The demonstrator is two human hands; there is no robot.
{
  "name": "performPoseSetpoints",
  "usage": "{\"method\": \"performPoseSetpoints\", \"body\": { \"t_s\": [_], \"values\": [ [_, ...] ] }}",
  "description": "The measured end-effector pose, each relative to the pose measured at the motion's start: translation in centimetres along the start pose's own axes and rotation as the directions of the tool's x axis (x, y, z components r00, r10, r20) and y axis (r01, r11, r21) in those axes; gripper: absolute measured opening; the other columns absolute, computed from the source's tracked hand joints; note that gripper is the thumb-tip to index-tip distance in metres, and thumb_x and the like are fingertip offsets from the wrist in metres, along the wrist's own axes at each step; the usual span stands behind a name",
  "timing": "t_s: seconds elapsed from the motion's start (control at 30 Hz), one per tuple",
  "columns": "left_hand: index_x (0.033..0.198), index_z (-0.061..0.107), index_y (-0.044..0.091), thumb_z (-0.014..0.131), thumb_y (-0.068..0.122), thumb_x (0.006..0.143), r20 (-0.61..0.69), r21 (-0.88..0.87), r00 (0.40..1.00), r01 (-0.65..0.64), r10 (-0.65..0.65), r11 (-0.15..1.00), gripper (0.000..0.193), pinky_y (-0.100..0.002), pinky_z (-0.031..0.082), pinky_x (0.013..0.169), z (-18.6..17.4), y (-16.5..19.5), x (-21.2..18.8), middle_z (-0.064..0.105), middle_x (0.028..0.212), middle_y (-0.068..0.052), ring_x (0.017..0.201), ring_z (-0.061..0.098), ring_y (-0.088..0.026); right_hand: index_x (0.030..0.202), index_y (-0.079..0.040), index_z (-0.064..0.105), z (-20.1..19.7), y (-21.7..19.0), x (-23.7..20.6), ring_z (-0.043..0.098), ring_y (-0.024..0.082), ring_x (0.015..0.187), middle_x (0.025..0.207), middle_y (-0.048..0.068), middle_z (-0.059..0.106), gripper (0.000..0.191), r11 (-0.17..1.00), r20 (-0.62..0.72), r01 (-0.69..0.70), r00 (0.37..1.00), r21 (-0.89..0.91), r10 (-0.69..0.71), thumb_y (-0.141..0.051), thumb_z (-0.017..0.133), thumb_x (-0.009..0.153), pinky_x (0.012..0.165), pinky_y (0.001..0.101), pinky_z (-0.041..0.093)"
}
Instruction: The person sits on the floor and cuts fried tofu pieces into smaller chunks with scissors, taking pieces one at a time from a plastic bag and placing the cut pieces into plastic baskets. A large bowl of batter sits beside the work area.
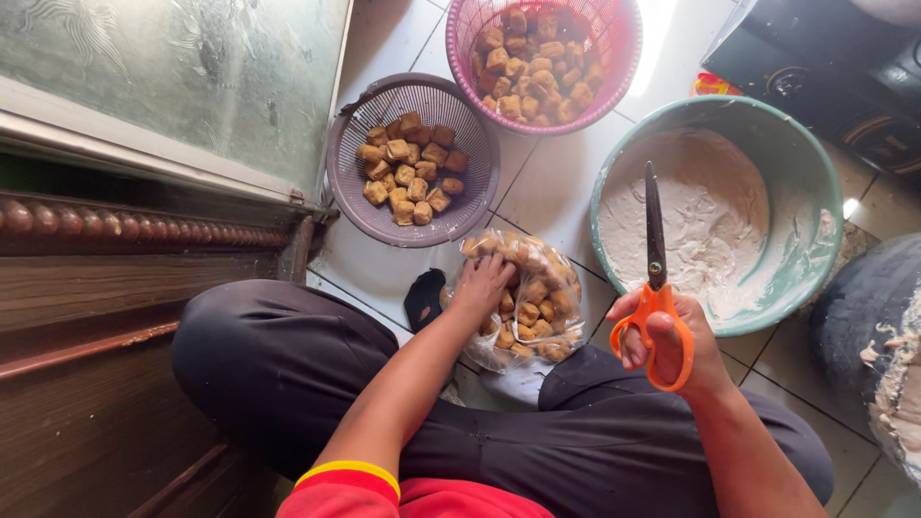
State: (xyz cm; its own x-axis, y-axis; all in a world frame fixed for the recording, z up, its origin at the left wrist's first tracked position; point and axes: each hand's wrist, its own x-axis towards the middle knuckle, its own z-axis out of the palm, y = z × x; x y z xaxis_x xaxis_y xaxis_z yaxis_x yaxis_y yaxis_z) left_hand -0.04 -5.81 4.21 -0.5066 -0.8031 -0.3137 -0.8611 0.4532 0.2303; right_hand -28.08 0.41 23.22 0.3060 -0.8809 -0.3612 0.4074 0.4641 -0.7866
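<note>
I sit cross-legged on a tiled floor. My left hand (481,285) reaches into a clear plastic bag (537,302) of brown fried tofu cubes lying in front of my knees; its fingers are closed among the cubes. Orange-handled scissors (655,278) are held in my right hand (672,347), fingers through the loops, blades closed and pointing away over the teal basin (811,182) of whitish batter.
A purple strainer basket (350,182) with several tofu cubes sits at the upper left, a pink basket (619,58) full of cubes beyond it. A wooden cabinet edge (115,230) stands to the left. A dark stove (835,67) and a batter-smeared dark container (878,326) are at right.
</note>
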Motion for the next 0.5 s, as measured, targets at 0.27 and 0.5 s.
{"method": "performPoseSetpoints", "body": {
  "t_s": [0.27, 0.5],
  "values": [
    [0.136, 0.052, 0.021, 0.054, 0.016, 0.091, 0.070, 0.050, 0.997, 0.021, -0.024, 0.999, 0.045, -0.062, 0.041, 0.096, -1.1, 0.2, -0.9, 0.058, 0.126, -0.009, 0.127, 0.049, -0.029, 0.108, 0.012, 0.062, 0.7, -0.9, 0.0, 0.058, 0.017, 0.051, 0.058, 0.006, 0.056, 0.065, 1.000, -0.031, -0.023, 0.999, -0.018, 0.022, -0.047, 0.078, 0.085, 0.051, 0.0340, 0.051],
    [0.141, 0.049, 0.021, 0.053, 0.017, 0.093, 0.087, -0.145, 0.985, 0.160, -0.148, 0.976, 0.049, -0.068, 0.039, 0.097, -0.1, 0.1, -1.6, 0.056, 0.128, -0.010, 0.127, 0.048, -0.030, 0.108, 0.012, 0.063, 1.0, -1.0, -0.3, 0.058, 0.017, 0.050, 0.057, 0.008, 0.057, 0.057, 0.999, -0.017, -0.013, 1.000, -0.050, 0.012, -0.040, 0.074, 0.088, 0.051, 0.0338, 0.051]
  ]
}}
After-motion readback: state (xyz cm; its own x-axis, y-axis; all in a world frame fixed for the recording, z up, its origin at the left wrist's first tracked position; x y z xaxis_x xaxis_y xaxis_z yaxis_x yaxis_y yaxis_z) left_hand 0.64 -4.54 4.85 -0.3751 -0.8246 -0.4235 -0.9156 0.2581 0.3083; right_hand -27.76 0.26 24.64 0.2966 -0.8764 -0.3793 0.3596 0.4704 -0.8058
